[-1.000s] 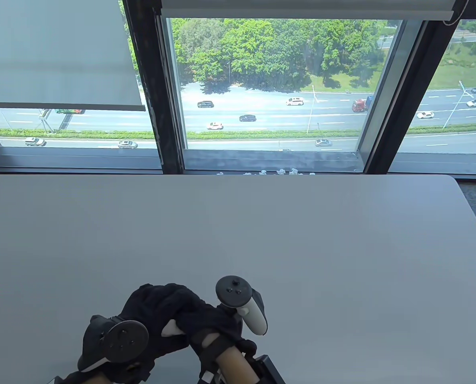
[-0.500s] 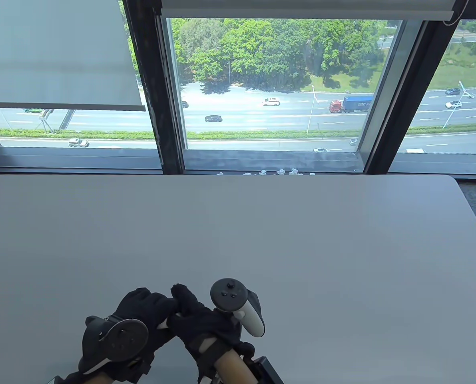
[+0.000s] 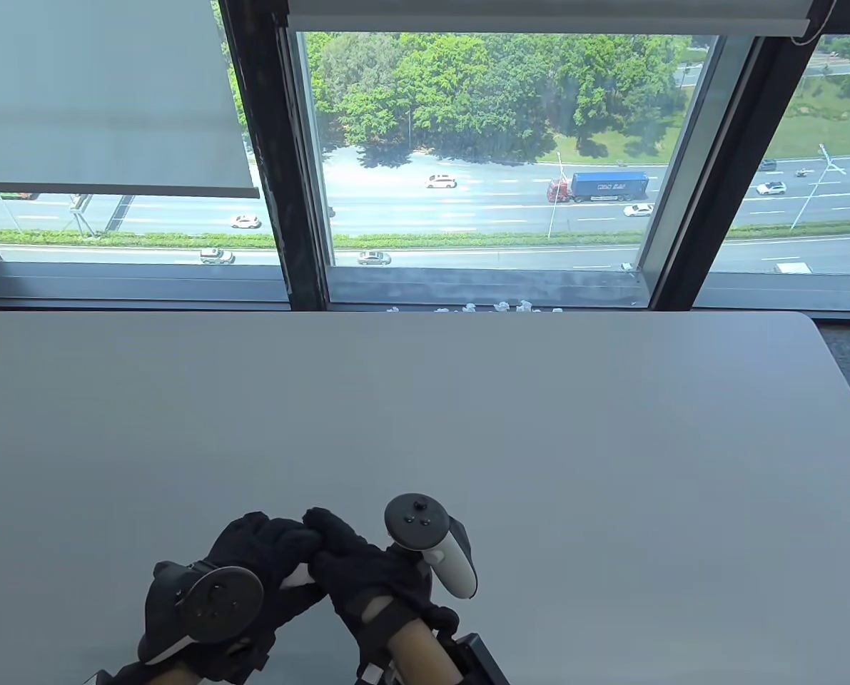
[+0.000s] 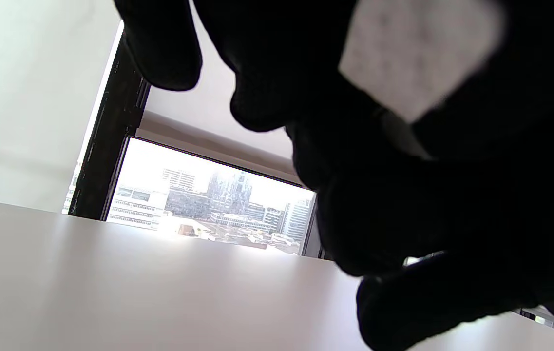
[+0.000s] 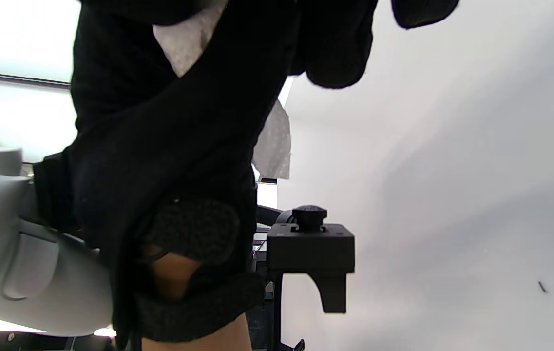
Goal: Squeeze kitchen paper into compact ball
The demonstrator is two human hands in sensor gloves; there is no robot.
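Note:
Both gloved hands are cupped together near the table's front edge, a little above the surface. The left hand [image 3: 267, 553] and the right hand [image 3: 346, 553] press the white kitchen paper [image 3: 297, 575] between them. Only a small strip of the paper shows between the palms in the table view. The paper also shows between dark fingers in the left wrist view [image 4: 413, 58], and in the right wrist view [image 5: 186, 39], where a flap hangs down beside the left hand. Most of the paper is hidden by the gloves.
The grey table [image 3: 467, 414] stretches from the hands to the window. Several small white paper balls [image 3: 499, 307] lie behind the table's far edge on the window sill. A black camera mount [image 5: 311, 248] sits at the left wrist.
The right hand's fingers lay over the left hand a second ago; both hands then drew slightly toward me and now press palm to palm around the paper, with less paper showing.

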